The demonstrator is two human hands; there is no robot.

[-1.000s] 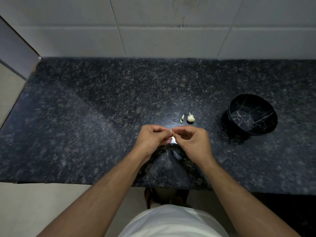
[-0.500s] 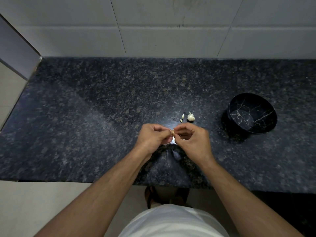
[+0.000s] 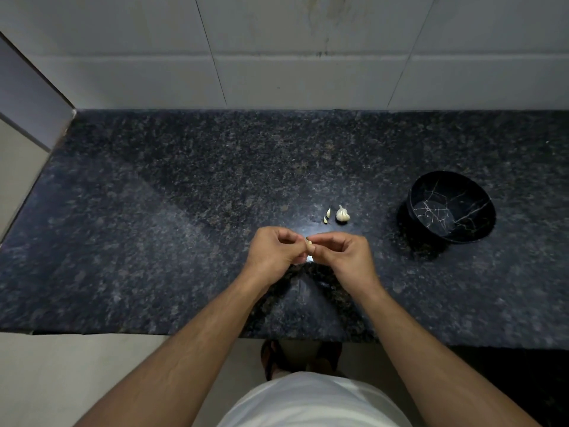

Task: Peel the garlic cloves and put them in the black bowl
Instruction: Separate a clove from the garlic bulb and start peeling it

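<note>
Both hands have stayed together over the front of the counter (image 3: 154, 241), with the left hand (image 3: 272, 251) and right hand (image 3: 346, 257) now showing more of the garlic clove (image 3: 309, 245) pinched between their curled fingertips. Its long axis runs roughly away from the person, tip pointing toward the wall. The black bowl (image 3: 480, 224) stands well apart on the right-hand side, so the right hand is nearer; two cloves (image 3: 342, 214) lie just beyond the hands.
</note>
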